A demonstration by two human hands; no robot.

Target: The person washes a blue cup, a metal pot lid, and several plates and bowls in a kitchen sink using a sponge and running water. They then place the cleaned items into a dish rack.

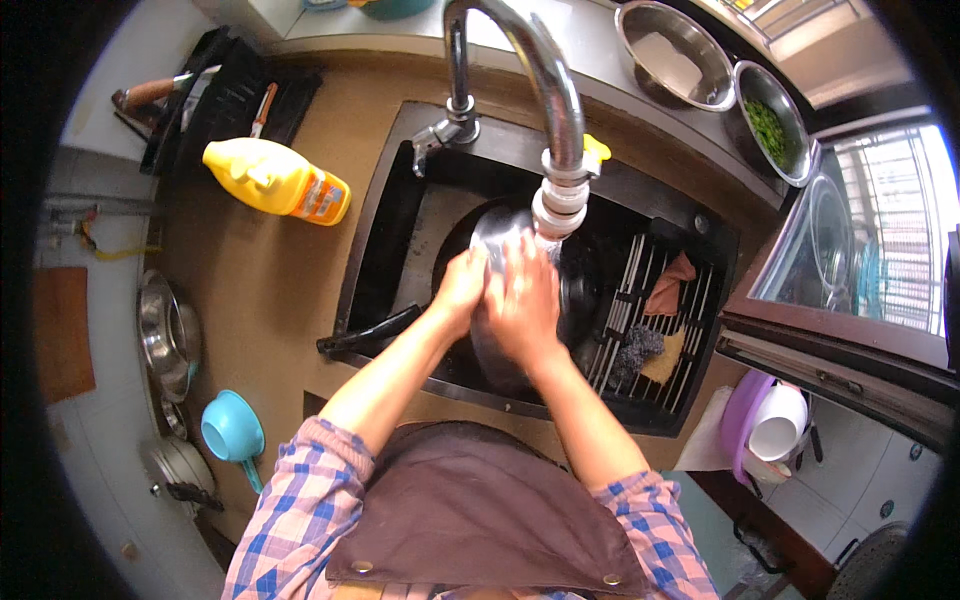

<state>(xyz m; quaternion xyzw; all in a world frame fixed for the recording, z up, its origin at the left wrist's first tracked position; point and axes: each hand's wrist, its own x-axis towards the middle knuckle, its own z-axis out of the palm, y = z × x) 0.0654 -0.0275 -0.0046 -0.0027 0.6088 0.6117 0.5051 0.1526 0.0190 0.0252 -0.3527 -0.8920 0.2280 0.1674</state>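
A shiny round lid (499, 356), apparently of clear glass, is tilted under the faucet outlet (560, 206) and partly blurred. My left hand (460, 289) grips its left edge. Against the lid's face, my right hand (523, 304) lies flat with its fingers extended, right below the outlet, where a little water shows. Both hands hide much of the lid. Beneath them a dark pan (454, 244) rests in the black sink (375, 247), and a black handle (371, 330) sticks out over the front left rim.
A sink rack (621, 300) holds a pink cloth (670, 283), a dark scrubber (637, 351) and a yellow sponge (664, 358). A yellow bottle (277, 180) lies left of the sink, and a blue dipper (232, 425) nearer me. Steel bowls (675, 56) stand behind; an open window (847, 247) juts in at right.
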